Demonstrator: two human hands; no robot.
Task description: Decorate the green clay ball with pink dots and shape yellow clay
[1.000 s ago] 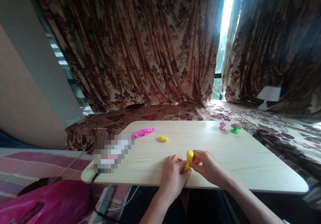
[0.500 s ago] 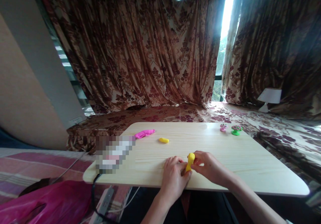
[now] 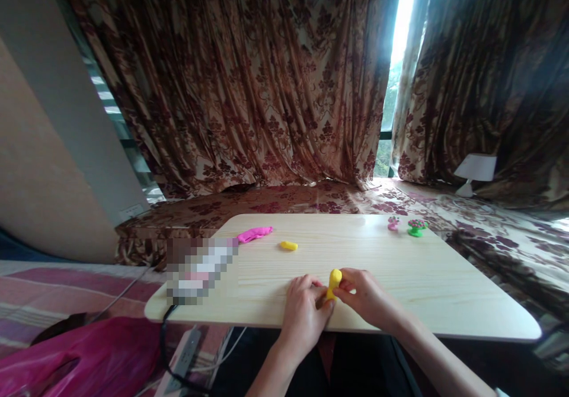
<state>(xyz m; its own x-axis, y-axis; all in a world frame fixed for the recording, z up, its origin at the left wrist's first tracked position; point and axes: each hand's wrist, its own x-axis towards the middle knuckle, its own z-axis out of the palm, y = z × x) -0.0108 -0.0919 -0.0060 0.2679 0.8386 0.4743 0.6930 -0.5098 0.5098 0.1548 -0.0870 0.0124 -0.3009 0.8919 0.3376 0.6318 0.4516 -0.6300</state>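
Note:
A yellow piece of modelling clay (image 3: pixel 333 282) stands roughly upright near the table's front edge, with a rounded top and a narrower middle. My left hand (image 3: pixel 306 305) grips its lower end between thumb and fingers. From the other side, my right hand (image 3: pixel 362 293) pinches the clay's upper part with its fingertips. Its base is partly hidden by the left thumb. A smaller yellow clay piece (image 3: pixel 288 246) lies on the table beyond my left hand. Farther left is a long lump of pink clay (image 3: pixel 255 234).
At the table's (image 3: pixel 444 290) far right stand a small pink mushroom-like figure (image 3: pixel 393 223) and a green one (image 3: pixel 416 227) with a dotted top. A blurred-out object (image 3: pixel 202 272) with a black cable (image 3: pixel 163 338) occupies the left side. A white lamp (image 3: pixel 475 169) stands beyond.
Both hands keep their hold on the yellow clay in nearly the same place. The whole view shifts slightly with the head; nothing on the table has visibly moved.

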